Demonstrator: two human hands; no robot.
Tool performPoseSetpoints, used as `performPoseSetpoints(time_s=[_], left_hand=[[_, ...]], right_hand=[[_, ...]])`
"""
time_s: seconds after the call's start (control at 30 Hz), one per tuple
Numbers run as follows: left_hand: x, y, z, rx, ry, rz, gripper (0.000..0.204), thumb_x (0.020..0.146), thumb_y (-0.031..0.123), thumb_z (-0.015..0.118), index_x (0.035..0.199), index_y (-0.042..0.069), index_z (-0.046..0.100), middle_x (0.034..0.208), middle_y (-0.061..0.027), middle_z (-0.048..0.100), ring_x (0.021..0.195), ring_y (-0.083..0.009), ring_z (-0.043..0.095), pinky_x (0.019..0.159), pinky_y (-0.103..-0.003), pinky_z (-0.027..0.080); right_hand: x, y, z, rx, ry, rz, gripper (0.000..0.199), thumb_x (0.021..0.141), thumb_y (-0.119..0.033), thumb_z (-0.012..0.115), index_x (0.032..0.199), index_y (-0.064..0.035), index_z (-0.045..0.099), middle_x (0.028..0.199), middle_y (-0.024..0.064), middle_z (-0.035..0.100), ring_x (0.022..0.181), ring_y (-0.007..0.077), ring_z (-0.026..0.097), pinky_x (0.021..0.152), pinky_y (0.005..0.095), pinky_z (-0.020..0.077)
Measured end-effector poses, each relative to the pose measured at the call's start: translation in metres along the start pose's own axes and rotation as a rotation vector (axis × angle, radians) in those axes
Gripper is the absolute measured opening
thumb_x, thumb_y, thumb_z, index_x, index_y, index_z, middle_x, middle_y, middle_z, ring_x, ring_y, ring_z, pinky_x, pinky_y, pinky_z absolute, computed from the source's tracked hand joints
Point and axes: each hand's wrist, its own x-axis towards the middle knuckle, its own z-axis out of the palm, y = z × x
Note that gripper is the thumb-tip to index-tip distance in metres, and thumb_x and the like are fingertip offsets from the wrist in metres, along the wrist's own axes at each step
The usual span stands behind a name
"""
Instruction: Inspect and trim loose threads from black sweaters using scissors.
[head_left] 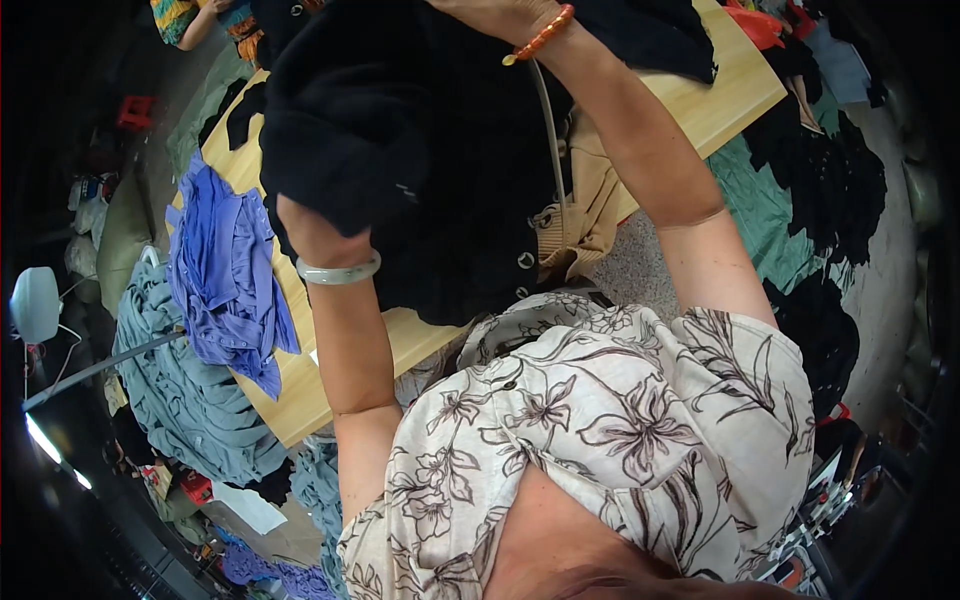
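A large black garment (460, 170) with metal eyelets fills the upper middle, spread over the wooden table and partly lifted. My left hand (318, 232), with a pale bangle at its wrist, reaches under a raised fold of this garment. The cloth covers its fingers, so their pose does not show. At the top edge my right hand (495, 14), wearing an orange bead bracelet, is closed at the garment's far part; its fingertips are partly cut off. Beside the garment on the right lies a tan knit garment (592, 190) with eyelets.
Purple garments (225, 265) lie on the left of the wooden table (290, 415). Grey-green cloth (180, 370) is heaped beyond its left edge. More black cloth (650, 35) rests at the far right. Green cloth (765, 220) lies on the floor. Another person's arm (200, 25) shows at far left.
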Motion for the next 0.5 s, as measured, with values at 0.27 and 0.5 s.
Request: performPoseSetpoints(time_s=[0.27,0.5], left_hand=[[-0.005,-0.008,0.025,-0.313,-0.007,0.026,0.032,0.102,0.017,0.037,0.123,-0.002,0.052,0.091,-0.0039,0.06,0.075,-0.0127,0.059,0.069,-0.027,0.052],[-0.029,-0.077,0.009,-0.322,-0.146,-0.023,0.044,0.1,0.03,0.044,0.135,0.004,0.05,0.129,-0.0111,0.06,0.115,-0.0288,0.061,0.098,-0.041,0.051]], right_hand=[[-0.122,-0.066,-0.006,0.366,-0.237,0.484,0.06,0.076,-0.011,0.082,0.129,-0.0003,0.056,0.079,-0.002,0.064,0.058,0.0021,0.047,0.054,0.0182,0.0398],[-0.136,-0.019,0.029,0.393,0.195,0.536,0.04,0.08,-0.019,0.075,0.11,-0.0002,0.059,0.086,0.0081,0.068,0.074,0.0145,0.063,0.067,0.0298,0.0505]])
